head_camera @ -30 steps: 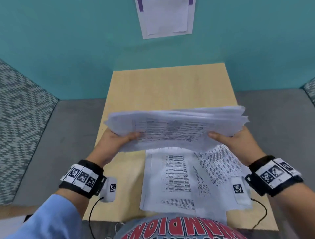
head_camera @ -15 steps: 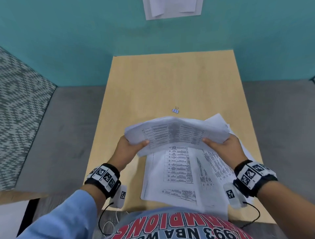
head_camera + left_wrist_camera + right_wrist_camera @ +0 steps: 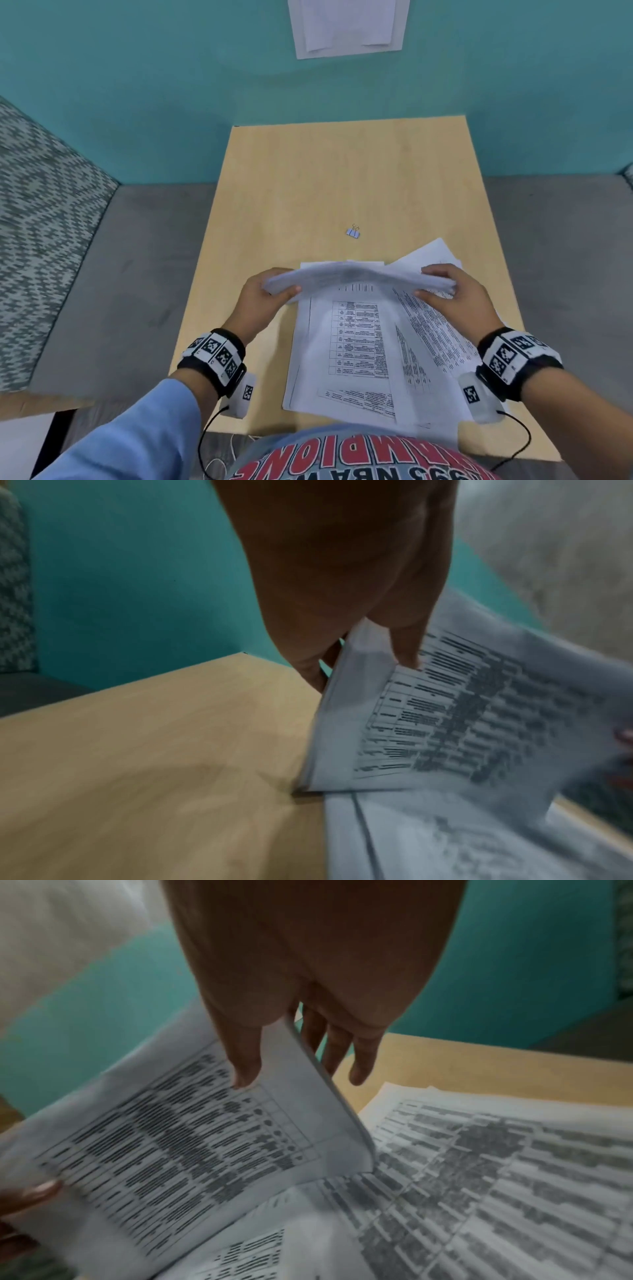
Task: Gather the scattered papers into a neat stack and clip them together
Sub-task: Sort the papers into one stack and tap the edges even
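Both hands hold a bundle of printed sheets (image 3: 359,275) on edge over the wooden table (image 3: 342,178). My left hand (image 3: 270,294) pinches its left end (image 3: 363,669), thumb in front and fingers behind. My right hand (image 3: 442,284) pinches its right end (image 3: 274,1085) the same way. The bundle's lower edge touches loose printed papers (image 3: 359,349) that lie fanned on the table under it (image 3: 496,1164). A small pale blue binder clip (image 3: 353,232) lies on the table just beyond the bundle, apart from both hands.
A teal wall (image 3: 171,102) with a white sheet (image 3: 346,27) taped to it stands behind the table. Grey seating (image 3: 120,291) flanks the table on both sides, with a patterned cushion (image 3: 37,222) at the left. The table's near edge is at my torso.
Both hands have lowered the bundle from mid-air down onto the loose papers and tipped it on edge. The binder clip, hidden a second ago, is now in sight beyond it.
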Tool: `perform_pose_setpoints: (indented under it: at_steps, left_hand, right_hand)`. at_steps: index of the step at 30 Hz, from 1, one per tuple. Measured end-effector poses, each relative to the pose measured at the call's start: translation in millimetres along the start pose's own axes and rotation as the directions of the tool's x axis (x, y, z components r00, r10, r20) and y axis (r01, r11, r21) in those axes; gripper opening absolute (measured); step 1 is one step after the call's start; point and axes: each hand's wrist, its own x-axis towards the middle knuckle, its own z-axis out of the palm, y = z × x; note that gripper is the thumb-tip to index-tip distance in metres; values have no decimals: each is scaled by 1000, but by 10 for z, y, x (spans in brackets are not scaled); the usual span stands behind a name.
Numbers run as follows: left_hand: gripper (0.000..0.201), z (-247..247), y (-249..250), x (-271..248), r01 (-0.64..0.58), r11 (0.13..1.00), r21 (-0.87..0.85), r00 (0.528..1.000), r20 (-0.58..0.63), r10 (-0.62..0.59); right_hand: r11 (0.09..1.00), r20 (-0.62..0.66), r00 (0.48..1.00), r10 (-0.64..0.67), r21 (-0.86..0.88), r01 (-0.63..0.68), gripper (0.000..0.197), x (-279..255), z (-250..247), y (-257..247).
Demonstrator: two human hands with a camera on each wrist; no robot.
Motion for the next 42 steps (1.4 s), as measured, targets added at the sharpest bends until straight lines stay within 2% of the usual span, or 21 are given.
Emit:
perform_pose_setpoints:
  at_steps: [3,5,7,8,10,11,12,14,16,18,20,22,24,27,30,32,34,36,38,40,42]
  left_hand:
    - [9,-37,23,1,-64,990,128,998,-14,67]
    - [10,-67,209,-29,-185,955,231,982,10,187]
    - [17,-64,491,-97,-377,823,425,924,118,363]
    - [23,-38,655,-146,-464,722,513,882,194,429]
    - [31,60,1016,-276,-556,562,612,820,295,490]
    - [32,111,1179,-338,-584,500,639,794,323,514]
    - [34,156,1314,-392,-602,449,660,774,344,532]
    - [37,172,1491,-470,-592,403,698,770,343,538]
    - [38,41,1589,-511,-537,490,687,816,277,507]
    - [37,-147,1615,-525,-459,676,577,879,187,438]
    - [30,-277,1571,-521,-394,854,339,918,98,385]
    - [30,-262,1447,-506,-344,939,0,936,84,342]
    - [46,-132,1228,-464,-264,956,-126,949,146,281]
    - [60,186,877,-423,-122,990,-78,955,262,138]
    - [49,393,670,-399,-119,992,-38,971,203,125]
    - [36,445,726,-420,-124,990,-63,985,113,130]
    - [33,460,841,-443,-163,980,-111,984,56,170]
    - [33,463,965,-480,-205,962,-179,975,48,216]
    - [32,480,918,-449,-172,964,-204,980,60,188]
    - [33,532,759,-416,-91,983,-160,989,100,108]
    - [33,590,584,-410,-42,996,-73,989,135,52]
  right_hand:
    - [998,-58,997,-60,-35,58,39,14,-168,-122]
    - [955,-107,965,-240,-203,215,49,-1,-270,-340]
    - [821,12,881,-472,-359,445,68,-71,-256,-643]
    - [774,119,854,-506,-374,511,78,-122,-198,-813]
    - [775,294,846,-446,-346,529,85,-220,6,-1114]
    - [780,327,842,-430,-335,529,73,-238,121,-1208]
    - [780,319,839,-442,-326,534,51,-231,203,-1267]
    - [843,253,870,-423,-243,480,15,-219,228,-1311]
    - [920,179,916,-358,-102,379,9,-203,142,-1295]
    - [957,143,946,-291,66,284,9,-239,-16,-1275]
    - [950,106,966,-235,237,205,9,-300,-152,-1275]
    - [902,58,978,-201,401,162,14,-341,-233,-1236]
    - [866,57,977,-206,475,155,26,-377,-216,-1157]
    - [927,125,986,-114,370,60,41,-383,-19,-906]
    - [946,101,995,-26,324,-8,26,-361,158,-753]
    - [944,57,997,-45,329,24,15,-355,184,-798]
    - [928,8,998,-70,367,62,15,-365,147,-865]
    - [902,-30,997,-76,424,81,19,-398,86,-897]
    - [902,-19,997,-69,427,71,27,-415,55,-875]
    - [951,53,997,-51,309,32,27,-399,124,-757]
    - [981,91,995,32,187,-49,21,-380,207,-659]
